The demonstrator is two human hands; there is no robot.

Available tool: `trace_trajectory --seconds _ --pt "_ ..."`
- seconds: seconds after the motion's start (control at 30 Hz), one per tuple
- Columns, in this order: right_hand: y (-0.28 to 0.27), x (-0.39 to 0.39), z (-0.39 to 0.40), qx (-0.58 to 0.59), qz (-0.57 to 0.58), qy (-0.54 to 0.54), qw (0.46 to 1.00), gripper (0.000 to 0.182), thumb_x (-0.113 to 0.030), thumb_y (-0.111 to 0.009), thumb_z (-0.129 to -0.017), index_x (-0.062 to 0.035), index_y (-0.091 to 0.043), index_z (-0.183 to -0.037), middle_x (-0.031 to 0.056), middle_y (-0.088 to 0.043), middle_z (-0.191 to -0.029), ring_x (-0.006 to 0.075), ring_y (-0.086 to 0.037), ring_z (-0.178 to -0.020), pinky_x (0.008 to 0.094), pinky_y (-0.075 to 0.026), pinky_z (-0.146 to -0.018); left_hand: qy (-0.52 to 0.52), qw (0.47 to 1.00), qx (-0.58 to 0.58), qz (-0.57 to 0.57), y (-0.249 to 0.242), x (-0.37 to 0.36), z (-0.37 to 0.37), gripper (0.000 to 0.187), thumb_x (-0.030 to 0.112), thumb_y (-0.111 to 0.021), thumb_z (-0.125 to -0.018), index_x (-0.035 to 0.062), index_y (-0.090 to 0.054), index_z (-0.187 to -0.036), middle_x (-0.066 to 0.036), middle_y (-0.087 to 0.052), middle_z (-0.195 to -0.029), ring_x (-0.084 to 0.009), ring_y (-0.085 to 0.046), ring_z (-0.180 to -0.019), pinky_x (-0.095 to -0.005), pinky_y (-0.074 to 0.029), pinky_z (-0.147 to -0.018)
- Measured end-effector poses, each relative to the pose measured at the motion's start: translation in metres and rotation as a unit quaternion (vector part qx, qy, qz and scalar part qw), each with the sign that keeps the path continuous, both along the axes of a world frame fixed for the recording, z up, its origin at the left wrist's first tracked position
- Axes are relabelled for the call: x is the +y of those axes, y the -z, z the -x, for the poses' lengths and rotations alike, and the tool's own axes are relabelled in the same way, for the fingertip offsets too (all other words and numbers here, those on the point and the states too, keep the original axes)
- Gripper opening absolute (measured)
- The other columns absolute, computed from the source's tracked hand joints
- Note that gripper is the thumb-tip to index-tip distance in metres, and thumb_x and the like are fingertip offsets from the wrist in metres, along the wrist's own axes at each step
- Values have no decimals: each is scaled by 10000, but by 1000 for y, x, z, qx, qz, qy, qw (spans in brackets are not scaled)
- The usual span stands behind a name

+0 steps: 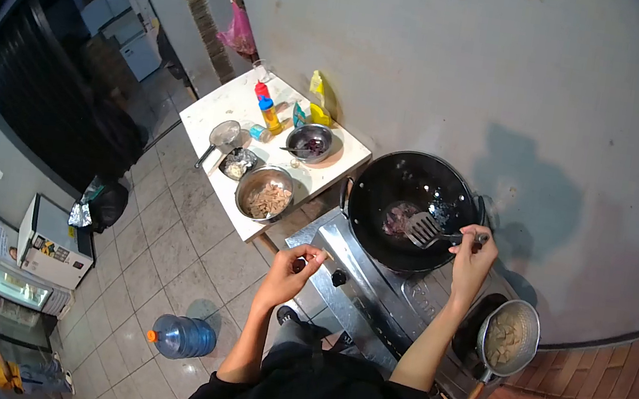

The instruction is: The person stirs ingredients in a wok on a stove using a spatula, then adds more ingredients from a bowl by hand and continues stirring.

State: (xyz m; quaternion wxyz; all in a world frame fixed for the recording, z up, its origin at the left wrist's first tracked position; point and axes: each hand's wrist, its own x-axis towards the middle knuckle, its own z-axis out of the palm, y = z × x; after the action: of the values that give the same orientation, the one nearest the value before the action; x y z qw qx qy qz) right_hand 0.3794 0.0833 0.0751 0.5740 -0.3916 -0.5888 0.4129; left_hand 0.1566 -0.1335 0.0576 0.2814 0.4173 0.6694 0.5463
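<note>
My right hand (472, 262) grips the handle of a slotted spatula (423, 230), whose head is down in a large black wok (378, 244) on the stove. Against the spatula lies a small heap of dark, purplish chopped food (399, 217) at the bottom of the wok. My left hand (289, 277) is closed in a pinch over the stove's front left corner, apart from the wok. What it holds, if anything, is too small to make out. A black stove knob (339, 277) is just right of it.
On the white table (345, 162) stand a metal bowl of pale food pieces (267, 196), a bowl with dark food (309, 143), a strainer (226, 135) and bottles (269, 115). A saucepan (508, 338) sits on the right burner. A water jug (184, 337) lies on the floor.
</note>
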Motion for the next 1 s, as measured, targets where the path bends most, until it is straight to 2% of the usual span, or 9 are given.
trace_trajectory --seconds 0.17,0.33,0.4,0.53,0.67,0.77,0.9,0.93,1.0 --pt "6 12 -7 -61 0 14 998 152 -86 -564 -943 10 -607 -834 29 -556 -688 83 -531 -558 263 -530 -472 -5 999 27 16 9 8 7 227 223 -650 -955 -1 -675 -934 69 -500 -723 -6 -385 -601 -200 -296 -509" --pt "11 4 -3 -84 16 28 996 158 -91 -577 -940 20 -609 -833 50 -584 -670 97 -547 -538 268 -524 -463 -32 995 85 32 12 29 23 237 225 -684 -904 -7 -695 -949 -36 -597 -690 -96 -513 -581 -271 -412 -537" --pt "20 5 0 -86 10 43 995 158 -90 -588 -934 23 -609 -826 58 -592 -663 113 -570 -529 268 -510 -453 -36 992 118 30 17 43 38 245 228 -687 -899 -10 -696 -958 -48 -600 -689 -103 -515 -572 -272 -411 -532" --pt "39 6 20 -76 18 47 996 97 -47 -586 -895 0 -604 -813 49 -574 -637 118 -556 -524 294 -429 -510 -51 982 179 24 25 69 54 278 234 -697 -884 -18 -694 -1003 -92 -608 -699 -144 -547 -554 -299 -436 -533" --pt "56 10 21 -88 1 58 994 115 -69 -589 -912 6 -605 -826 73 -581 -648 152 -566 -571 316 -439 -565 -40 980 193 23 39 91 58 320 241 -710 -866 -15 -691 -1058 -123 -631 -776 -221 -621 -588 -350 -475 -577" --pt "49 9 17 -99 29 70 992 124 -83 -593 -916 6 -606 -830 89 -602 -671 167 -579 -595 321 -443 -581 -48 979 198 28 41 102 56 327 250 -709 -862 -7 -692 -1063 -129 -640 -795 -255 -630 -607 -377 -481 -603" --pt "42 14 28 -156 -5 62 986 114 -67 -576 -921 20 -597 -851 108 -633 -729 176 -600 -655 316 -457 -612 -84 967 233 67 44 114 56 309 263 -704 -857 31 -700 -1061 -137 -664 -850 -307 -640 -660 -422 -493 -653" --pt "33 11 29 -168 -13 47 984 94 -56 -572 -917 19 -596 -865 116 -637 -736 189 -610 -663 325 -464 -623 -94 953 288 27 51 118 61 276 257 -706 -849 51 -710 -1032 -132 -669 -832 -322 -647 -696 -430 -502 -664" --pt "17 5 28 -162 -47 37 985 48 -29 -567 -905 12 -592 -896 138 -645 -744 228 -639 -681 361 -478 -644 -106 953 278 55 48 119 63 266 261 -707 -848 36 -723 -988 -144 -677 -807 -334 -665 -729 -431 -510 -682"
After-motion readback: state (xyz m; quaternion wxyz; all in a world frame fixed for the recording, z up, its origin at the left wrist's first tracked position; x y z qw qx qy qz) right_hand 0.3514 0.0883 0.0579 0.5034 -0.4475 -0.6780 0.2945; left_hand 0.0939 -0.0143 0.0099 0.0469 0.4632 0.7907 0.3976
